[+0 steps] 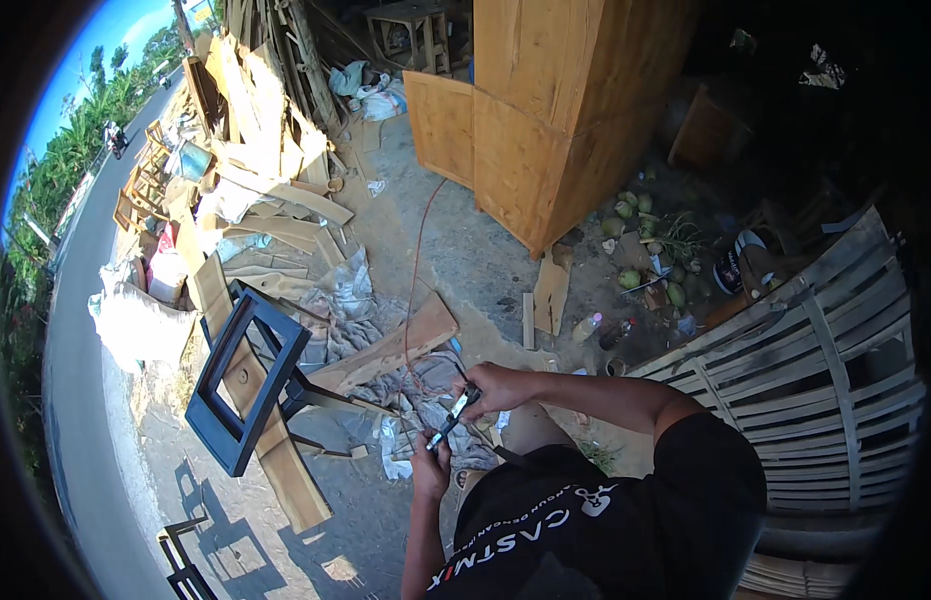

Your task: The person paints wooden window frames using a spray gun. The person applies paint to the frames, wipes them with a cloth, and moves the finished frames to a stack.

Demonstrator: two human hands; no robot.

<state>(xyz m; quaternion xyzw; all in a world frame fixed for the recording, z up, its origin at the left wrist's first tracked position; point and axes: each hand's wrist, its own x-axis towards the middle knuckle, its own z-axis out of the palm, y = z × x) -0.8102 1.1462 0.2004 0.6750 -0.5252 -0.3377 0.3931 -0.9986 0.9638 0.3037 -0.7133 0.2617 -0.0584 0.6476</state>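
A slim silver-and-black tool (452,417) with a bluish end spans slantwise between my hands, in front of my lap. My left hand (431,463) is closed round its lower end. My right hand (497,388) grips the upper end, where a thin dark rod sticks out past the fingers. Its exact kind is too small to tell. Below it lies a crumpled, stained cloth (400,385) on the ground. A dark-painted wooden chair-like frame (210,410) with an open square seat stands to the left, a long plank (290,475) running through or under it.
A tall wooden cabinet (520,110) stands ahead with one door (440,125) ajar. A red hose (417,265) trails over the ground. Scrap wood (275,110) is heaped at far left beside a road (75,350). Green coconuts (630,205) and a slatted bamboo panel (815,350) are on the right.
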